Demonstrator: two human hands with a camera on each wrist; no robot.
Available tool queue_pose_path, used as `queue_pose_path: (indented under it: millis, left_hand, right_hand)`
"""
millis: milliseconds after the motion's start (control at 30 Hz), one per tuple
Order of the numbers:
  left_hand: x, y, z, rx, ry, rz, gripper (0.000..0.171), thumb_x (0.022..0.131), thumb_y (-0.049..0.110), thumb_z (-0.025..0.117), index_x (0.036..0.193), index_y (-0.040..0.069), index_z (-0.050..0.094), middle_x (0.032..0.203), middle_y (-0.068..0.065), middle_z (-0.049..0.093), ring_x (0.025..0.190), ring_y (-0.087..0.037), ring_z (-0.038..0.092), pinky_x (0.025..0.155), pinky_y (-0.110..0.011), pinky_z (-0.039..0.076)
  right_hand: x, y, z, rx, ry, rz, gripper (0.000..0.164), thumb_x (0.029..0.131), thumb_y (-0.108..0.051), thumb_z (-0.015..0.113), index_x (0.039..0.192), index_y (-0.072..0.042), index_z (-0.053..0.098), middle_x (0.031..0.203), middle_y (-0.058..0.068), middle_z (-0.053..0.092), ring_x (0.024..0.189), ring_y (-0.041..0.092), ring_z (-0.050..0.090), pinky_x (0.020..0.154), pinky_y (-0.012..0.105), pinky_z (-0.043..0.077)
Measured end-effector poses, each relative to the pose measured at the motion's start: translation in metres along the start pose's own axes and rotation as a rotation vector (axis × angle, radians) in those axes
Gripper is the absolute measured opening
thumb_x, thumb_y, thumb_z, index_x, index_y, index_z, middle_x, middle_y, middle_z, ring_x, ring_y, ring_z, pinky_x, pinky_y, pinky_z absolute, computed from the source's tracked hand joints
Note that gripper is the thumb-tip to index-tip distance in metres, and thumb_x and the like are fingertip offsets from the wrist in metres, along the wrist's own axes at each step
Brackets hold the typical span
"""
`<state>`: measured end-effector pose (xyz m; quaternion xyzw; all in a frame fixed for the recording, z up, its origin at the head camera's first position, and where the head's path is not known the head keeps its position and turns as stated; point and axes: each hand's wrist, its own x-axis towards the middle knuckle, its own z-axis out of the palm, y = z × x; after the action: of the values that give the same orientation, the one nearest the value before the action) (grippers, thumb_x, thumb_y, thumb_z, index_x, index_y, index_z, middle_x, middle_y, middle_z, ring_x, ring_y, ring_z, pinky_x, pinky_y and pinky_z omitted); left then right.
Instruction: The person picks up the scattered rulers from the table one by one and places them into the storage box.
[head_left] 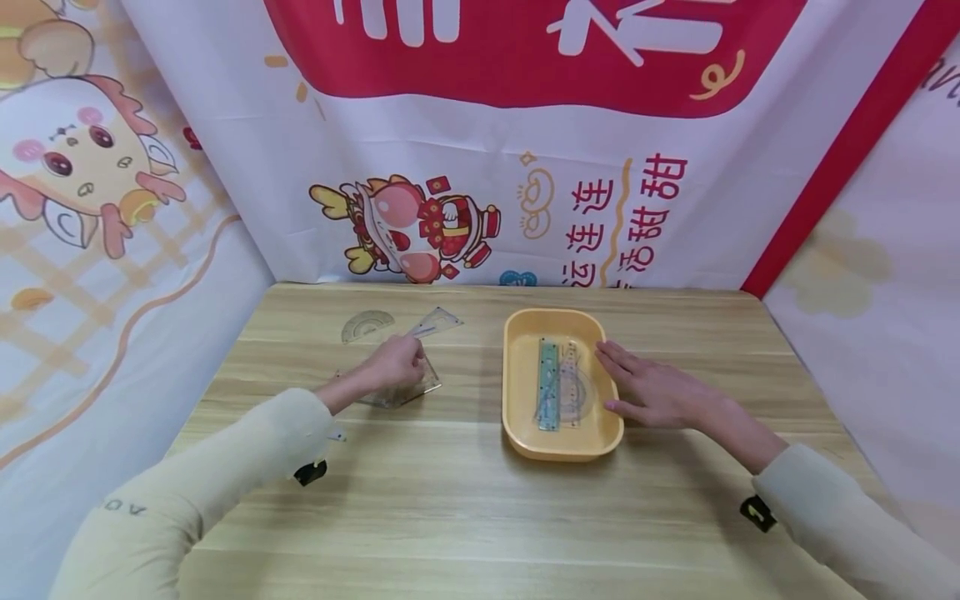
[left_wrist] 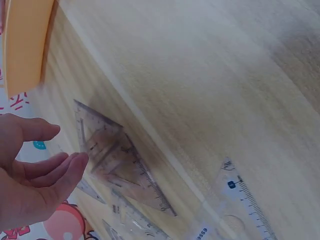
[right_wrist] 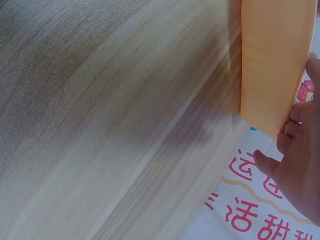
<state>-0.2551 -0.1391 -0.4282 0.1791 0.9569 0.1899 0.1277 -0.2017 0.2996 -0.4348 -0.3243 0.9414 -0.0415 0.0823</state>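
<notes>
My left hand (head_left: 392, 365) is over the left part of the table. Its thumb and fingers are loosely bent and apart, with nothing between them in the left wrist view. Just beyond the fingertips are clear plastic set squares (left_wrist: 145, 172), overlapping one another. My right hand (head_left: 660, 393) rests with extended fingers at the right rim of a yellow-orange plastic tray (head_left: 562, 455). Inside the tray lie a teal ruler (head_left: 549, 387) and clear drawing pieces, among them a round-edged protractor (head_left: 576, 396).
Behind the left hand lie a clear protractor (head_left: 366, 325) and a set square (head_left: 442, 319). Another set square (left_wrist: 232, 182) lies nearer, partly hidden by the left sleeve (head_left: 247, 450) in the head view. A printed cloth (head_left: 465, 133) hangs along the table's back edge.
</notes>
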Motion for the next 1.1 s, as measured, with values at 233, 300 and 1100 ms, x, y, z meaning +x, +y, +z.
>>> queue_pose_path:
  millis: [233, 300, 1100]
  left_hand:
    - [0.003, -0.001, 0.014, 0.103, -0.003, -0.012, 0.035, 0.084, 0.012, 0.071, 0.059, 0.013, 0.047, 0.053, 0.004, 0.046, 0.047, -0.010, 0.044, 0.045, -0.020, 0.037]
    - [0.003, 0.001, 0.017, 0.136, -0.004, -0.005, 0.041, 0.085, 0.017, 0.073, 0.055, 0.015, 0.045, 0.049, 0.005, 0.045, 0.045, -0.010, 0.045, 0.045, -0.020, 0.037]
    - [0.006, 0.017, 0.034, 0.510, 0.034, 0.222, 0.019, 0.082, 0.013, 0.062, 0.064, 0.009, 0.057, 0.066, -0.008, 0.061, 0.061, -0.021, 0.056, 0.057, -0.036, 0.056]
  right_hand:
    - [0.000, 0.001, 0.002, 0.001, 0.001, -0.002, 0.079, 0.100, -0.051, 0.050, 0.158, -0.005, 0.021, 0.168, 0.013, 0.013, 0.152, 0.033, 0.024, 0.115, 0.056, 0.039]
    - [0.001, 0.001, 0.002, -0.002, -0.002, -0.001, 0.080, 0.100, -0.051, 0.050, 0.158, -0.005, 0.021, 0.168, 0.013, 0.012, 0.153, 0.033, 0.023, 0.116, 0.055, 0.038]
    - [0.001, -0.002, -0.001, -0.012, 0.001, 0.003, 0.080, 0.100, -0.051, 0.051, 0.158, -0.004, 0.021, 0.167, 0.014, 0.014, 0.152, 0.033, 0.024, 0.116, 0.054, 0.038]
